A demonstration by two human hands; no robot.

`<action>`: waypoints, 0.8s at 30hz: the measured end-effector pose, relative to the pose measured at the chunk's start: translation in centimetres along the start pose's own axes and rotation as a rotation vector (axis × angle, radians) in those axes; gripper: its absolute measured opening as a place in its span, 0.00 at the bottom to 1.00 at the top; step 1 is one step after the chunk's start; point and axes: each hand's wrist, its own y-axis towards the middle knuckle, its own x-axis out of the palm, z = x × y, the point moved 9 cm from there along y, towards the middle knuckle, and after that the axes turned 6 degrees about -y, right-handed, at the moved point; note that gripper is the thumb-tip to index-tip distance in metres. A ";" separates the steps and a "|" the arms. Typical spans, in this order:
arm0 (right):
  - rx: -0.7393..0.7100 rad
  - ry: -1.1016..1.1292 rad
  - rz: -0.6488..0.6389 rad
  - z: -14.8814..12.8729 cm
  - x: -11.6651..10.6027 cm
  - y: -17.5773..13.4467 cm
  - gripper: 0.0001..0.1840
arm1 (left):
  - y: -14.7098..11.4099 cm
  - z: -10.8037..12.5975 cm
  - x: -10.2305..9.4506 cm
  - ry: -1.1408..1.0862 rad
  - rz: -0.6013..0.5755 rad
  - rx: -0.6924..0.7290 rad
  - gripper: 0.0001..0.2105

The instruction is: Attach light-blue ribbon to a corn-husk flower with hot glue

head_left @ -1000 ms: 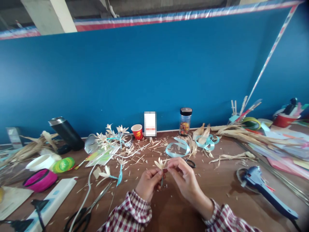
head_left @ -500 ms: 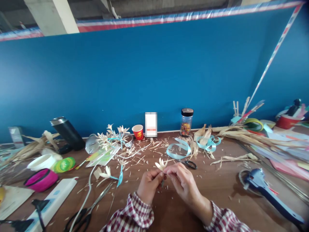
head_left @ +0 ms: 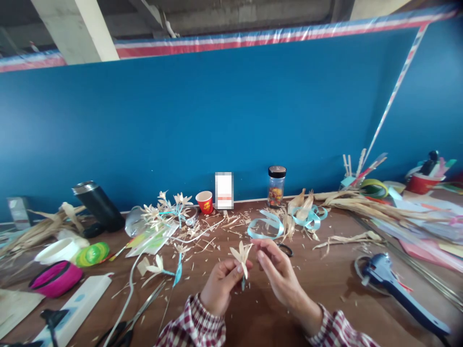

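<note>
My left hand [head_left: 223, 282] pinches a pale corn-husk flower [head_left: 240, 256] between thumb and fingers, its petals spread upward. A short blue-green stem end [head_left: 243, 282] shows below the grip. Just right of the petals is my right hand [head_left: 278, 270], thumb and forefinger apart. Its forefinger tip lies close to one petal's tip; I cannot tell whether they touch. Left of my hands, another husk flower [head_left: 157, 266] with a blue-wrapped stem lies on the table. Farther back is a cluster of similar flowers [head_left: 170, 208].
Black-handled scissors [head_left: 134, 320] and a white power strip [head_left: 77, 308] lie at left. A blue glue gun [head_left: 394, 284] rests at right. Behind stand a red paper cup [head_left: 204, 202] and a lidded jar [head_left: 276, 188]. Light-blue ribbon [head_left: 265, 227] and husk scraps litter the brown table.
My right fingers, earlier closed at the flower's side, have parted and moved up and right. The flower now shows more fully in my left hand. The view has tilted slightly upward.
</note>
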 end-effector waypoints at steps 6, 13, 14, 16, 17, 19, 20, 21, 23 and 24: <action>-0.010 0.179 -0.135 -1.1 1.5 0.1 0.04 | -0.3 -0.3 0.5 -0.019 -0.048 -0.041 0.14; -0.249 -0.157 -0.111 -2.5 1.0 -0.1 0.03 | 0.1 0.0 0.2 -0.021 -0.020 -0.016 0.14; -0.277 -0.185 -0.132 -2.7 1.2 -0.2 0.04 | 0.1 0.1 0.2 -0.026 -0.018 -0.001 0.14; -0.298 -0.208 -0.165 -2.8 1.5 -0.2 0.05 | 0.2 0.4 0.0 -0.005 -0.013 0.042 0.14; -0.301 -0.210 -0.166 -2.8 1.5 -0.2 0.05 | 0.2 0.4 -0.1 0.015 -0.009 0.058 0.13; -0.302 -0.202 -0.150 -2.9 1.4 -0.3 0.05 | 0.2 0.5 -0.2 0.041 -0.002 0.075 0.14; -0.298 -0.197 -0.140 -2.9 1.3 -0.3 0.05 | 0.2 0.5 -0.3 0.034 0.002 0.075 0.14; -0.288 -0.193 -0.130 -2.8 1.3 -0.3 0.05 | 0.2 0.5 -0.2 0.008 0.010 0.069 0.14; -0.233 -0.181 -0.104 -2.2 1.2 -0.4 0.04 | 0.0 0.5 -0.1 -0.074 0.025 0.040 0.14; -0.184 -0.170 -0.089 -1.7 1.1 -0.4 0.05 | -0.1 0.5 0.0 -0.123 0.036 0.016 0.14</action>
